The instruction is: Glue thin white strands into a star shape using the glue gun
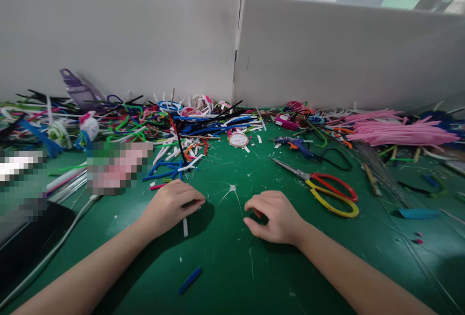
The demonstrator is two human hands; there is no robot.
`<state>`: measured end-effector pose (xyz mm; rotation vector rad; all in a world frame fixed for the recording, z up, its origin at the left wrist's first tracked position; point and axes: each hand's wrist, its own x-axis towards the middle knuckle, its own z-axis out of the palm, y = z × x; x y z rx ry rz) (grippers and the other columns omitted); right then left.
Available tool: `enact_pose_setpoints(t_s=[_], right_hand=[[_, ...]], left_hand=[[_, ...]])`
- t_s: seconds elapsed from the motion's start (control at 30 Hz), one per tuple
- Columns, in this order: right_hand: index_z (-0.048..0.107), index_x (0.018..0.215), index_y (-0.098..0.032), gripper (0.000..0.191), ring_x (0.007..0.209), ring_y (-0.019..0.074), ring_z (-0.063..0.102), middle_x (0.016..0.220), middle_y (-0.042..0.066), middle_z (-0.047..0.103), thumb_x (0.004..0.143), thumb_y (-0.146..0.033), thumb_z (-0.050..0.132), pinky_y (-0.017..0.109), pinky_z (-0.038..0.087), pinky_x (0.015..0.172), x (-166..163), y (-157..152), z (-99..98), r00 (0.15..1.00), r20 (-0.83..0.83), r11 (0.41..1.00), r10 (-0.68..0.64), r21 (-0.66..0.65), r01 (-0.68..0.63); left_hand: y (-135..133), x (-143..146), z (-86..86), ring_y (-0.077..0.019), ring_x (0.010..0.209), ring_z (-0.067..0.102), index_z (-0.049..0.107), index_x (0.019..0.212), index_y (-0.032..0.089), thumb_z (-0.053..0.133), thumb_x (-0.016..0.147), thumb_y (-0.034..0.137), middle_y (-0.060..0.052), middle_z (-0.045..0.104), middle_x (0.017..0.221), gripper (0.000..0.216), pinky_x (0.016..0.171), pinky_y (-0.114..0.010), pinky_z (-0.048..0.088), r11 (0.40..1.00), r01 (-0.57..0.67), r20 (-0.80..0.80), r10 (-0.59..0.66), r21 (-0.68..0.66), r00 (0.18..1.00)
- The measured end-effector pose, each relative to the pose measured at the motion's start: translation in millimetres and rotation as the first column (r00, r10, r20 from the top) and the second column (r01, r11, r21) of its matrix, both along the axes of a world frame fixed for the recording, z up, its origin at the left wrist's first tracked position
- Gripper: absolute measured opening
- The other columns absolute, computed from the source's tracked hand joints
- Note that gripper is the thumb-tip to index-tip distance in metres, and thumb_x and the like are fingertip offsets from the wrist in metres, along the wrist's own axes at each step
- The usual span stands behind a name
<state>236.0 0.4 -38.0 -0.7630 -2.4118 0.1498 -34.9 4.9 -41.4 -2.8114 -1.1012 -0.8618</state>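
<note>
My left hand (174, 206) is over the green table (221, 266), its thumb and index fingertips pinched together. Whatever may be between them is too small to make out. To its right, my right hand (274, 215) has thumb and index finger curved and apart, with nothing between them. A whitish blob of dried glue (232, 188) with thin strands lies on the table between and just beyond the hands. Beyond my right hand lie scissors (316, 184) with one red and one yellow handle, blades pointing away. A short blue pipe cleaner piece (190, 280) lies nearer to me.
Behind are a blue glue gun (300, 148), a small white oval piece (238, 139) and heaped coloured pipe cleaners (218, 123). A pink bundle (399, 128) lies right. At left are a purple bottle (82, 89) and a white cable (54, 252). Grey panels (119, 39) close off the back.
</note>
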Motion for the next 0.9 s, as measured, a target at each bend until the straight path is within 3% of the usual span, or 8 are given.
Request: enact_pose_setpoints(t_s=[0.23, 0.5, 0.9], right_hand=[[0.056, 0.076, -0.017, 0.020, 0.046, 0.0083, 0.041, 0.052, -0.004, 0.053, 0.077, -0.036, 0.050, 0.024, 0.030, 0.049, -0.1, -0.1, -1.8, 1.000, -0.001, 1.000, 0.027, 0.000, -0.027], [0.054, 0.073, -0.017, 0.011, 0.047, 0.0070, 0.042, 0.054, -0.005, 0.053, 0.079, -0.026, 0.051, 0.024, 0.028, 0.048, -3.0, -0.8, -4.8, 0.993, -0.015, 0.989, 0.114, 0.102, -0.112], [0.054, 0.064, -0.017, 0.017, 0.046, 0.0076, 0.040, 0.051, -0.004, 0.051, 0.080, -0.020, 0.048, 0.024, 0.027, 0.048, -5.5, -3.4, -1.7, 0.991, 0.037, 0.974, 0.126, 0.184, -0.131]], left_hand=[[0.5, 0.3, -0.7, -0.0120, 0.068, 0.062, 0.063, 0.082, 0.019, 0.053, 0.084, 0.021, 0.000, 0.068, 0.074, 0.011, 0.063, -0.025, 0.041, 1.000, 0.015, 0.005, -0.015, -0.013, 1.000], [0.9, -0.9, -0.2, -0.0123, 0.067, 0.061, 0.062, 0.081, 0.020, 0.055, 0.083, 0.020, 0.001, 0.068, 0.073, 0.007, 0.062, -0.026, 0.039, 1.000, -0.014, 0.002, 0.014, 0.001, 1.000], [1.9, -3.3, 1.1, -0.0119, 0.067, 0.061, 0.062, 0.080, 0.020, 0.056, 0.082, 0.020, 0.002, 0.068, 0.073, 0.006, 0.064, -0.026, 0.040, 1.000, -0.025, -0.007, 0.025, 0.017, 1.000]])
